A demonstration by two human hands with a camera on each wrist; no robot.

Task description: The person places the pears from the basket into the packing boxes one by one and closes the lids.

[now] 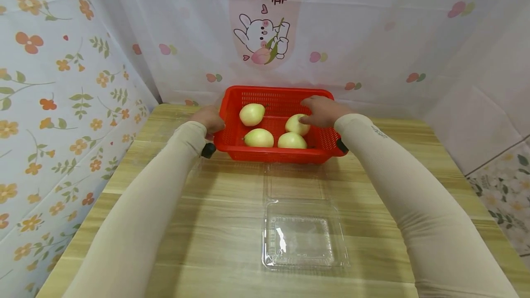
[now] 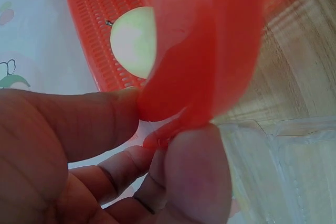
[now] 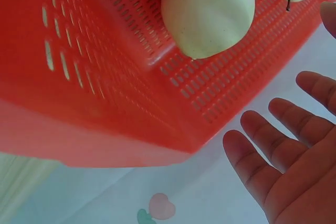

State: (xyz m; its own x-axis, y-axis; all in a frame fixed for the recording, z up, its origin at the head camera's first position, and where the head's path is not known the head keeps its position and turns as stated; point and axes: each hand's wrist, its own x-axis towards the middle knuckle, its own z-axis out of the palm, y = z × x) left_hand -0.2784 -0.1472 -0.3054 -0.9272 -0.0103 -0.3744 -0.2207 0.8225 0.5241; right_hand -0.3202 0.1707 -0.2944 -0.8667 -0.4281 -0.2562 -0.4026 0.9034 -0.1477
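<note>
A red plastic basket (image 1: 273, 152) with slotted walls stands at the far side of the table. Several pale yellow pears lie in it, among them one at the back left (image 1: 251, 114) and one at the front left (image 1: 259, 138). My left hand (image 1: 209, 118) grips the basket's left rim; in the left wrist view, thumb and fingers pinch the red edge (image 2: 194, 51). Over the right end of the basket hovers my right hand (image 1: 323, 110), its fingers spread and straight in the right wrist view, holding nothing. Below it in the head view is a pear (image 1: 296, 124).
An opened clear plastic clamshell box (image 1: 304, 243) lies on the wooden table (image 1: 223, 224) in front of the basket. More clear plastic (image 1: 165, 125) seems to lie left of the basket, hard to make out. A printed cloth (image 1: 186, 26) hangs close behind.
</note>
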